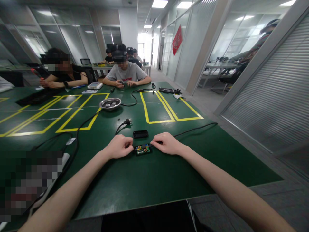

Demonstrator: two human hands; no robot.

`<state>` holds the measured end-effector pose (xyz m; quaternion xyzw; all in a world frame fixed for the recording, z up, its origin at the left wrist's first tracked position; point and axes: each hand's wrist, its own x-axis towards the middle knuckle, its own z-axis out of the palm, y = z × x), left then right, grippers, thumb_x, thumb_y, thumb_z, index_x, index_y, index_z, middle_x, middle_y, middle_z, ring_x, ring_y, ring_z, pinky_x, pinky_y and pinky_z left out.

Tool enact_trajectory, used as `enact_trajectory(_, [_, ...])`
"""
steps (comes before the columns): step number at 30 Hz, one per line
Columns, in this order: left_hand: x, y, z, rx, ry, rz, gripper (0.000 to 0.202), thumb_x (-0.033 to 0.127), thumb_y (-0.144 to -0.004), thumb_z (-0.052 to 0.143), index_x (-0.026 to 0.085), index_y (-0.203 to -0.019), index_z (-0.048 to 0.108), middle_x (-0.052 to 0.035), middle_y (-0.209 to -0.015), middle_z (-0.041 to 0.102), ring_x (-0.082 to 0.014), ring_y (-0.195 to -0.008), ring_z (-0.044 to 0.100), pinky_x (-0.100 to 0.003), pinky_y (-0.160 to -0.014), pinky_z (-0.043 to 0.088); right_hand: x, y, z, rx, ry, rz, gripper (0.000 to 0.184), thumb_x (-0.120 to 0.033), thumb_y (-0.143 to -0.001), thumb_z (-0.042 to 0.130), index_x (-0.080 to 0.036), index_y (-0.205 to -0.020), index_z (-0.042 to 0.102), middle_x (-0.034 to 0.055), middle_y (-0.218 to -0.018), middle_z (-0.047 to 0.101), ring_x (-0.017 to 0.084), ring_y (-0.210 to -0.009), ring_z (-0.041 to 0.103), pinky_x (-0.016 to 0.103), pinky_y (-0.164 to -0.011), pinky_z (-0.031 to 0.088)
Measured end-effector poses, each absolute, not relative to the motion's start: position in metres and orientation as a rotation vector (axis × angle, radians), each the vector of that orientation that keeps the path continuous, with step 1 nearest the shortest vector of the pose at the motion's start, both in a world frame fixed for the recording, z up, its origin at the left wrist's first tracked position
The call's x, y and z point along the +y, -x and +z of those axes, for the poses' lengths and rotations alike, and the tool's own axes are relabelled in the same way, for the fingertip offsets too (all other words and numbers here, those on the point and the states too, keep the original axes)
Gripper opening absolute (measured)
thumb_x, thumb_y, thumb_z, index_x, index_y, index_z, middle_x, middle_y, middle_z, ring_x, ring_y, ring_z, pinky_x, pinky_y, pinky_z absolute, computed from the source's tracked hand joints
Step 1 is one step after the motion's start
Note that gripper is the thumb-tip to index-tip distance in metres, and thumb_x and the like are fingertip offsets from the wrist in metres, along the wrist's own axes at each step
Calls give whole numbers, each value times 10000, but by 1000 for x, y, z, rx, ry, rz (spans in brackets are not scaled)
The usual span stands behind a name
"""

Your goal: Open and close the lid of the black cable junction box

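Observation:
An open power adapter (143, 149) lies on the green table between my hands, its circuit board with copper-coloured coils facing up in a black half-shell. My left hand (120, 147) is closed at the board's left end, where the cord of a black plug (127, 121) runs in behind it; the grip itself is hidden. At the other end my right hand (165, 142) pinches the thin black cable (195, 129), which trails off to the right. Just beyond the board rests the other black half of the casing (140, 134), hollow side up.
A metal bowl (110, 103) with metal parts stands farther back on the table (149, 180). Yellow tape (161, 121) marks rectangles there. Black cords (78, 135) run along the left. A person (126, 72) sits opposite, another (66, 72) at far left. A folded black tripod (170, 91) lies at the back.

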<state>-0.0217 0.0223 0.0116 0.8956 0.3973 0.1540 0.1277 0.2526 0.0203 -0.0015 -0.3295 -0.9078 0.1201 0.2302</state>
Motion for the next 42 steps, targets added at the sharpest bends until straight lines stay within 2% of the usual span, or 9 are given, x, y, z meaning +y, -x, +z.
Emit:
enact_trajectory(5, [21,20,12,1151,-2605,471,115,211,-751,535,194,-658,600,39,-515,552,-123,-500,488,-234,-555,333,20,-249,-3,-2513,963,335,302,-234,-987,591,-166,-705,673,28,-696,676,141,-643,574,261,-627,346])
enact_trajectory(12, [20,16,9,1162,-2621,465,136,207,-783,529,201,-698,635,26,-566,611,-136,-518,532,-242,-568,345,24,-246,-8,-2436,1051,363,311,-241,-976,614,-175,-675,650,15,-706,646,142,-667,573,260,-642,368])
enact_trajectory(17, [20,12,3,1242,-2635,480,220,244,-916,483,218,-888,700,24,-610,642,-152,-530,563,-247,-582,352,25,-247,-11,-2362,1126,426,267,-253,-946,661,-178,-690,669,-12,-650,631,114,-578,535,243,-590,332])
enact_trajectory(21, [20,10,0,1322,-2632,492,219,252,-947,497,226,-1001,708,28,-620,648,-162,-535,586,-248,-594,363,24,-246,-10,-2367,1135,489,237,-241,-950,649,-179,-727,702,-27,-600,623,103,-530,510,236,-568,312])
enact_trajectory(26, [20,9,-1,1312,-2646,497,211,267,-961,504,232,-981,710,30,-616,654,-158,-546,598,-241,-596,369,23,-244,-8,-2408,1066,432,106,-156,-897,678,-172,-810,736,14,-735,703,124,-629,593,227,-607,375])
enact_trajectory(32, [20,7,1,1278,-2742,413,261,310,-1010,467,230,-974,713,-15,-724,728,-179,-636,663,-252,-612,392,23,-243,-12,-2449,951,180,124,-156,-911,647,-190,-826,732,36,-779,730,158,-697,650,252,-633,404])
enact_trajectory(36, [20,7,-1,1357,-2740,455,277,314,-1036,430,231,-986,690,-40,-817,760,-200,-708,698,-260,-627,407,23,-239,-16,-2405,933,42,147,-189,-939,625,-191,-837,731,36,-739,711,166,-695,652,265,-627,394])
enact_trajectory(42, [18,1,-5,1509,-2713,491,292,315,-1047,397,227,-935,652,-32,-743,730,-200,-674,690,-258,-610,407,24,-234,-18,-2342,1033,57,139,-191,-920,651,-198,-811,737,8,-684,679,141,-635,618,257,-619,376])
